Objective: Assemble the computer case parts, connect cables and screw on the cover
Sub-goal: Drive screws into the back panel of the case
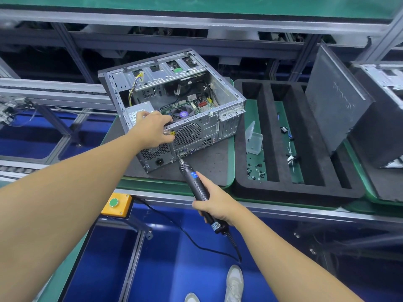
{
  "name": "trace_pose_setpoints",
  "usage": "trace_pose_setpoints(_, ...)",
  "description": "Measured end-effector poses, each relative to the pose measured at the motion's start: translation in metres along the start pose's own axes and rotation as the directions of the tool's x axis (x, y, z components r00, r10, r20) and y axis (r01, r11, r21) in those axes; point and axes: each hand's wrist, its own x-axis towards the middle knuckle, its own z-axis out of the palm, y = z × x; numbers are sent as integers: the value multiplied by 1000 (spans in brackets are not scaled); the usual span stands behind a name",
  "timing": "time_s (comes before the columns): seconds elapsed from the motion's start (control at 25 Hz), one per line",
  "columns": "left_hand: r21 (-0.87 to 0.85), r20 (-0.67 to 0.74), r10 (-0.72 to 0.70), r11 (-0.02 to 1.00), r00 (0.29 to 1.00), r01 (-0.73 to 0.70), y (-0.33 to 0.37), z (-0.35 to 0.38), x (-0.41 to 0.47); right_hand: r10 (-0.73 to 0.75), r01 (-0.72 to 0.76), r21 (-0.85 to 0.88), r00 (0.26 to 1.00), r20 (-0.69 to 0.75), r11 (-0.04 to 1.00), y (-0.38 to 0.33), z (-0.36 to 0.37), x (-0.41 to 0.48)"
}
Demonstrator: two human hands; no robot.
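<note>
An open computer case (226,110) lies on its side on a dark mat, its rear panel with fan grille (188,134) toward me. Inside I see the motherboard, a CPU fan and yellow cables. My left hand (152,129) grips the top edge of the rear panel, next to the power supply (139,111). My right hand (212,202) holds a black electric screwdriver (197,185), whose bit touches the rear panel low down near the ports. The dark side cover (335,99) leans upright at the right.
A black foam tray (266,136) with long slots sits right of the case, with a small clear plastic box (254,141), loose screws and cable ties. A yellow box with a green button (115,203) is on the bench's front rail. Another case (388,83) stands far right.
</note>
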Motion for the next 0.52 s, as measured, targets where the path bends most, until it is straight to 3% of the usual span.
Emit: trace_pose_setpoints(0.52, 11, -4, 7, 1000, 1000, -7, -2, 2, 3, -25, 26, 38, 1000, -15, 999, -3, 3, 8)
